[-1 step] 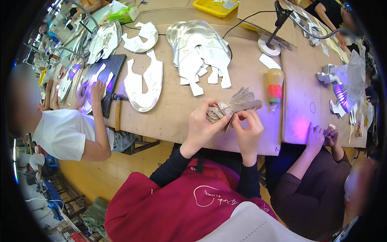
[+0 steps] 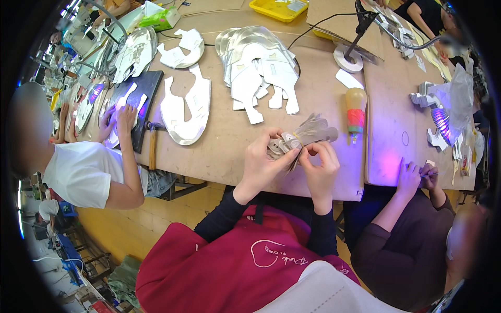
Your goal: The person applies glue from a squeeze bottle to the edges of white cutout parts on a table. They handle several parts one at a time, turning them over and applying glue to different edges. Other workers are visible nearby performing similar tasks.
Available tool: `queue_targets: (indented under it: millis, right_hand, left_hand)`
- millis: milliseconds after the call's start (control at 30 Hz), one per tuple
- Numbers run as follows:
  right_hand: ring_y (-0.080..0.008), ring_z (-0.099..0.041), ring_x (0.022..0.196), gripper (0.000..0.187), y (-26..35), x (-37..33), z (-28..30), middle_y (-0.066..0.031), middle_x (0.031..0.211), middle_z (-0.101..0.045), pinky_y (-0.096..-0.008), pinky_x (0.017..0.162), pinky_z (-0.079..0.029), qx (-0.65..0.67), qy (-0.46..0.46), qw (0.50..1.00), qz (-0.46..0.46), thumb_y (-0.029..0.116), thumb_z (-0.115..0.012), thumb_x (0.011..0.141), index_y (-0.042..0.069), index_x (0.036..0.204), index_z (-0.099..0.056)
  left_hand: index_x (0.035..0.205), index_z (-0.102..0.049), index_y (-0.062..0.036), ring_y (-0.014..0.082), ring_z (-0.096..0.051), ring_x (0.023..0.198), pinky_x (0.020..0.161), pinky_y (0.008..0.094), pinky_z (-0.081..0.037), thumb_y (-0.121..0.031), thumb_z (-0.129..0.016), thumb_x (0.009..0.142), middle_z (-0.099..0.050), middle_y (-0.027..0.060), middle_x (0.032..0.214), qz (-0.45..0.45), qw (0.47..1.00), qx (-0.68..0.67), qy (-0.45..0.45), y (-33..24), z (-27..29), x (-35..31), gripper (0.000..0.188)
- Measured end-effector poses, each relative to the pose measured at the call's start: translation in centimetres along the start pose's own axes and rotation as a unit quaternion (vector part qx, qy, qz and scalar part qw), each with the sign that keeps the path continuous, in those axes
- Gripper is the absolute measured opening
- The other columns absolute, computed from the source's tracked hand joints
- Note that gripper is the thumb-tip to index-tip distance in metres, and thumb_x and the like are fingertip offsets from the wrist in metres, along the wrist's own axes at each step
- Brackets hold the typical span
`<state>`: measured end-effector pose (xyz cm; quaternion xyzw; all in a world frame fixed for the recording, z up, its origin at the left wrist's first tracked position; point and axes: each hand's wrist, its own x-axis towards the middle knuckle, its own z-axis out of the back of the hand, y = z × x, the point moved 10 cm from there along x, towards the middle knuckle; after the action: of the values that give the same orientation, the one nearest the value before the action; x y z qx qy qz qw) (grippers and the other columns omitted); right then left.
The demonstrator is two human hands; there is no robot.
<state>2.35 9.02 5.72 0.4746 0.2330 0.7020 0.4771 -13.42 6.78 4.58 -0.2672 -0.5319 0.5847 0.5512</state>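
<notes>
A bundle of thin grey-beige cut pieces (image 2: 314, 131) is held up over the table's front edge, its ends fanned out to the right. Round its middle runs a narrow yellowish band (image 2: 298, 139). My left hand (image 2: 265, 161) is closed on the bundle's left end, thumb in front and fingers behind. With thumb and fingertips, my right hand (image 2: 320, 166) pinches the bundle's lower edge beside the band; whether the band itself is in that pinch is hidden. Beyond the hands lies an overlapping pile of white and silvery cut pieces (image 2: 254, 60).
A glue bottle (image 2: 356, 113) with a red-and-green wrap stands right of the bundle. One U-shaped white piece (image 2: 187, 112) lies left, near a hammer (image 2: 152, 146). Co-workers sit close on both sides, a white sleeve (image 2: 94, 180) left, a dark sleeve (image 2: 389, 235) right. A lamp stand (image 2: 348, 58) rises behind.
</notes>
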Motion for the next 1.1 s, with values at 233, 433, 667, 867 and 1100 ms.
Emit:
queue_targets:
  millis: [233, 433, 667, 867, 1100]
  right_hand:
    - [-0.0246, -0.047, 0.067, 0.007, -4.0, -1.5, -2.4, -0.0107, 0.073, -0.044, -0.0307, 0.064, -0.041, 0.092, 0.075, 0.991, -0.061, -0.002, -0.052, 0.073, 0.0, 0.076, -0.046]
    - [-0.0247, -0.04, 0.07, 0.009, -3.6, -3.5, -5.2, -0.0104, 0.074, -0.037, -0.0332, 0.067, -0.037, 0.109, 0.104, 0.988, -0.043, 0.001, -0.048, 0.071, -0.001, 0.076, -0.041]
    - [-0.0219, -0.042, 0.073, 0.01, -4.8, -4.3, -8.4, -0.0094, 0.08, -0.041, -0.0294, 0.068, -0.038, 0.178, 0.222, 0.954, -0.101, 0.005, -0.052, 0.083, -0.001, 0.082, -0.045]
    - [-0.0141, -0.041, 0.072, 0.007, -3.0, -4.2, -8.4, -0.0049, 0.082, -0.039, -0.0254, 0.064, -0.036, 0.235, 0.312, 0.911, -0.129, 0.003, -0.047, 0.084, 0.0, 0.079, -0.046]
    - [-0.0102, -0.038, 0.07, 0.007, -1.1, -3.1, -7.8, -0.0026, 0.086, -0.035, -0.0213, 0.064, -0.033, 0.252, 0.305, 0.897, -0.196, 0.004, -0.046, 0.084, 0.001, 0.078, -0.047]
  left_hand:
    - [0.115, -0.05, -0.0041, 0.0112, -0.059, 0.082, 0.068, 0.0246, -0.048, -0.03, -0.063, 0.084, -0.058, 0.0021, 0.097, 0.269, 0.906, -0.28, 0.171, 8.1, -3.7, -2.0, 0.042]
    - [0.125, -0.041, -0.0072, 0.0069, -0.057, 0.078, 0.061, 0.0204, -0.048, -0.034, -0.051, 0.092, -0.055, 0.0007, 0.1, 0.478, 0.65, -0.545, 0.226, 9.1, -6.9, -6.1, 0.044]
    - [0.129, -0.027, -0.0036, 0.0018, -0.053, 0.075, 0.05, 0.014, -0.042, -0.016, -0.067, 0.079, -0.051, 0.0036, 0.099, 0.344, 0.796, -0.388, 0.312, 7.0, -4.2, -4.5, 0.065]
    - [0.131, -0.029, -0.0012, 0.0126, -0.05, 0.101, 0.086, 0.0263, -0.043, -0.008, -0.065, 0.073, -0.05, 0.0083, 0.113, 0.201, 0.855, -0.341, 0.336, 5.3, -3.4, -3.0, 0.069]
    - [0.128, -0.04, -0.0028, 0.0188, -0.057, 0.093, 0.082, 0.0306, -0.046, -0.02, -0.071, 0.07, -0.059, 0.0126, 0.103, 0.171, 0.939, -0.153, 0.255, 6.8, -2.3, -1.6, 0.068]
